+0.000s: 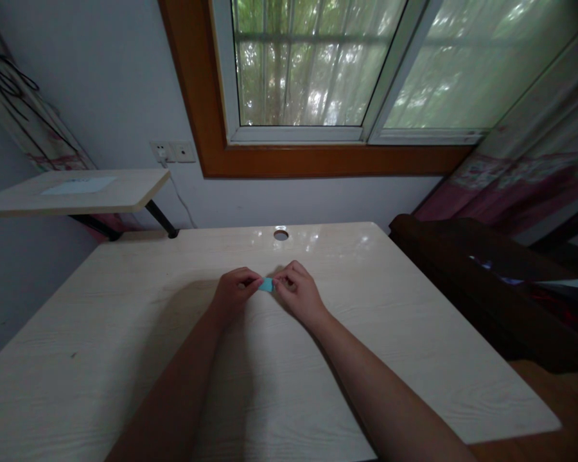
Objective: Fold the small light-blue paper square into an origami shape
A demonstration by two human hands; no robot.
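Note:
A small turquoise piece, flat and paper-like (266,284), is stretched between my two hands over the far middle of the pale wooden table (289,385). My left hand (234,290) pinches its left end between thumb and fingers. At its right end, my right hand (299,290) grips it the same way. Fingertips cover both ends, so only the middle part shows. What exactly the piece is cannot be made out.
A raised shelf (144,192) on black legs holds a white sheet (79,185) at the left. Near the table's back edge is a round cable hole (280,235). A wall socket (172,152) with a cord sits behind. Dark brown furniture (443,256) stands to the right.

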